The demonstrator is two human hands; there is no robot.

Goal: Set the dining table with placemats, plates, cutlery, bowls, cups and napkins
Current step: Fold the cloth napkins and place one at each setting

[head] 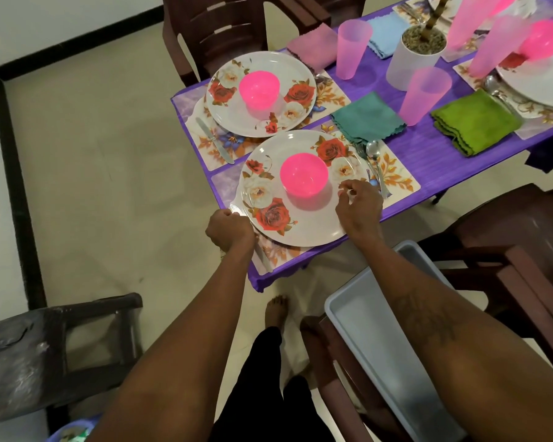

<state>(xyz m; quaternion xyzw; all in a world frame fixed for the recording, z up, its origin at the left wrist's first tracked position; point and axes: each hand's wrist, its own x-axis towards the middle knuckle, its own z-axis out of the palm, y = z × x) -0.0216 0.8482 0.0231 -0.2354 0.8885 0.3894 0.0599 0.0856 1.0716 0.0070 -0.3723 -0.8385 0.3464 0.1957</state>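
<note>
Nearest us, a grey tray rests on a brown chair, under our right forearm. Our left hand: fingers curled round a table knife at the left rim of the near floral plate, blade tip showing past the knuckles. Our right hand: over that plate's right rim, fingers loosely bent, thumb and forefinger close together; we cannot tell whether they hold anything. Pink bowl: upright, centred on the plate. Fork and spoon: side by side on the floral placemat, just right of the plate. Teal napkin and pink cup: beyond them, on the purple tablecloth. Second plate: further along, left of the napkin, carrying its own bowl.
</note>
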